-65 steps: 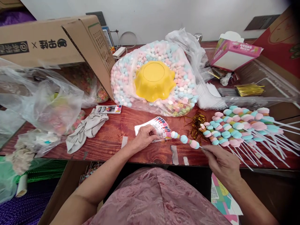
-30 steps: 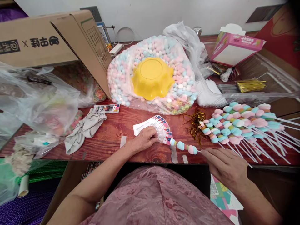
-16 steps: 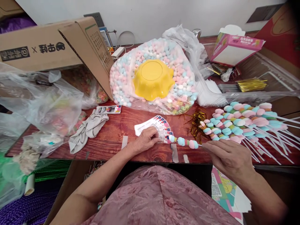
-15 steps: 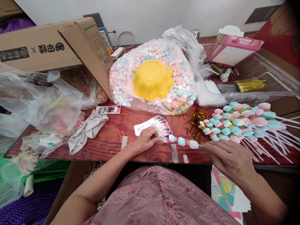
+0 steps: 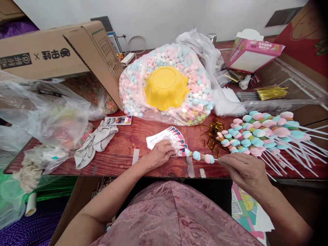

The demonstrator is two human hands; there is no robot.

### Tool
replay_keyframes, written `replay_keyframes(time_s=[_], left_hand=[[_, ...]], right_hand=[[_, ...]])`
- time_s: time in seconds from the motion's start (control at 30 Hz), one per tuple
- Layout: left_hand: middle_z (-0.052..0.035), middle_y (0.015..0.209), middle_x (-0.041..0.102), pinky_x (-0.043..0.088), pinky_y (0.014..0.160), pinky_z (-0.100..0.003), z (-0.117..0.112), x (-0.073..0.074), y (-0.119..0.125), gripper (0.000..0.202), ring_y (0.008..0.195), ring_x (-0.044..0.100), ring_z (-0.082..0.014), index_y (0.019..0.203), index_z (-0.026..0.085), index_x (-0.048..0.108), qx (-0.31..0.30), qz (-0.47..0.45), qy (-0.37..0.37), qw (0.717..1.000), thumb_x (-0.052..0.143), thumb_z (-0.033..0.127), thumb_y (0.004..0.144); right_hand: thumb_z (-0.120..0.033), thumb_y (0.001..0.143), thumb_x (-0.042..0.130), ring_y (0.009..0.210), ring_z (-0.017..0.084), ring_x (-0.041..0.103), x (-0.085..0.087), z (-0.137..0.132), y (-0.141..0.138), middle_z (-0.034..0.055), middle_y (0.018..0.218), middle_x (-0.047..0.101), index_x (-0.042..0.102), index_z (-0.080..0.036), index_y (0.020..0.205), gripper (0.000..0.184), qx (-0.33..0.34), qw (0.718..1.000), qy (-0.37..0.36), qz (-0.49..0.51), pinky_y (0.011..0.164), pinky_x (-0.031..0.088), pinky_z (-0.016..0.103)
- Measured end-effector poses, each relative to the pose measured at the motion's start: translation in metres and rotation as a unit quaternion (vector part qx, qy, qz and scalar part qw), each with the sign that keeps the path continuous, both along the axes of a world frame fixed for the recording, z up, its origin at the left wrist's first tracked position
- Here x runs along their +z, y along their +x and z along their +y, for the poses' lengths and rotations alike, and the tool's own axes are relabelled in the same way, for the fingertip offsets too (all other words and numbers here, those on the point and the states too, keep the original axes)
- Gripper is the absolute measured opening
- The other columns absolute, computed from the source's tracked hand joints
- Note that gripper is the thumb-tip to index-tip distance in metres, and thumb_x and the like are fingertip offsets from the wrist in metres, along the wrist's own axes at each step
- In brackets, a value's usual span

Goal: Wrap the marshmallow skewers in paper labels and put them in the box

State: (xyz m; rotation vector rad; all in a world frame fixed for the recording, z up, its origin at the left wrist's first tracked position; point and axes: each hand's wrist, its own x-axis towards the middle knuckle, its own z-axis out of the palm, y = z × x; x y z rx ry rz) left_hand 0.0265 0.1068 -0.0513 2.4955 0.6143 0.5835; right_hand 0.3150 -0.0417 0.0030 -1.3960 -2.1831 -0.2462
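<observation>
My left hand (image 5: 161, 153) rests on a fan of printed plastic bags (image 5: 177, 136), its thumb and fingers pinched at the edge of the lowest one. My right hand (image 5: 243, 171) grips the white stick of a marshmallow skewer (image 5: 196, 155), held level just above the table edge. Blue, pink and white marshmallows with small ring candies are threaded along it. The skewer's left end meets the lowest bag's edge; whether it is inside the mouth I cannot tell. Beside my right hand lies a pile of similar marshmallow skewers (image 5: 256, 135).
A yellow scalloped bowl (image 5: 166, 87) sits upside down on a big bag of marshmallows (image 5: 128, 89). Gold twist ties (image 5: 216, 133) lie near the pile. At left are a grey cloth (image 5: 96, 143) and a cardboard box (image 5: 97, 54). A pink carton (image 5: 253, 54) stands at back right.
The right hand and the skewer have shifted slightly left, toward the bags. My left hand stays nearly where it was, still at the fan.
</observation>
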Motion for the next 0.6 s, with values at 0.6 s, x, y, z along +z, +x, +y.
replay_keyframes(time_s=[0.6], left_hand=[[-0.0058, 0.078, 0.064, 0.045, 0.069, -0.026, -0.002, -0.005, 0.001, 0.02, 0.076, 0.057, -0.0148, 0.083, 0.016, 0.071, -0.039, -0.05, 0.005, 0.998, 0.054, 0.019, 0.092]], right_hand=[[-0.002, 0.084, 0.051, 0.075, 0.016, 0.064, 0.011, 0.01, 0.007, 0.0008, 0.084, 0.072, 0.065, -0.02, 0.093, 0.025, 0.03, 0.997, -0.026, -0.065, 0.068, 0.044, 0.03]])
